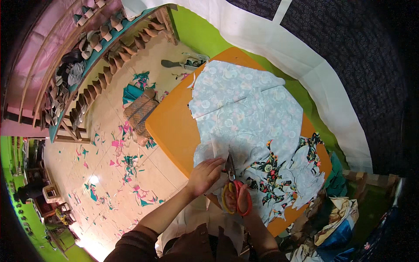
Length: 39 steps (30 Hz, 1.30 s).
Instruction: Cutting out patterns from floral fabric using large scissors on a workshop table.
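Observation:
A large piece of fabric (244, 105), pale blue-grey with a faint flower pattern on the side facing up, covers much of an orange tabletop (168, 131). My right hand (243, 200) grips a pair of scissors (231, 174) with red and yellow handles. Their blades point away from me and meet the near part of the cloth. Just left of the blades, my left hand (207, 175) pinches the cloth's near edge; its thumb is partly hidden. Black floral fabric scraps (273, 174) with pale backs are heaped to the right of the scissors.
Teal and pink scraps (131, 168) litter the tiled floor at left. A brown bundle (142, 114) lies beside the table. Shoes fill a teal-edged rack (94, 65) at upper left. Dark cloth with a white border (340, 56) hangs at right, above a sack (338, 225) and heaped fabric.

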Motion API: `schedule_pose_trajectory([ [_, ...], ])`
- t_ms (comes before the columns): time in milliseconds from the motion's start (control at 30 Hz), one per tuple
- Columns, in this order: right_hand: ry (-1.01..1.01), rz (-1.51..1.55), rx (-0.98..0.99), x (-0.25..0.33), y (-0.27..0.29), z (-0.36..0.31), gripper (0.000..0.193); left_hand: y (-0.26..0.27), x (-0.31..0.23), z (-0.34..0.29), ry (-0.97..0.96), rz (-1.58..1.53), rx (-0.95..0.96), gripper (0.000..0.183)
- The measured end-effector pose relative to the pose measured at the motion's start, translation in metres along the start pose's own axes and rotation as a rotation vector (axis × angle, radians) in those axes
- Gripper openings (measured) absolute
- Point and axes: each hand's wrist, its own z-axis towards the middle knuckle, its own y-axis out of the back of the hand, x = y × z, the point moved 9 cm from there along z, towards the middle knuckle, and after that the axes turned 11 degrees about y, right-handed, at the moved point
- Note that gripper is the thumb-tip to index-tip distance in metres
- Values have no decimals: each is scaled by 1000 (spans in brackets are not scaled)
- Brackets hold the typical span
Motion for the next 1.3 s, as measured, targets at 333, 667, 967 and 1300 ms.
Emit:
schedule_pose_trajectory([
  [333, 14, -204, -25, 29, -13, 8, 73, -1, 0, 3, -53, -63, 236, 37],
  [667, -152, -198, 98, 37, -6, 6, 64, -3, 16, 2, 8, -110, 318, 30],
  [967, -52, -270, 93, 40, -11, 7, 57, 9, 23, 28, 240, -71, 18, 28],
  [1300, -156, -196, 97, 30, -7, 6, 66, -14, 48, 25, 555, -325, 5, 22],
])
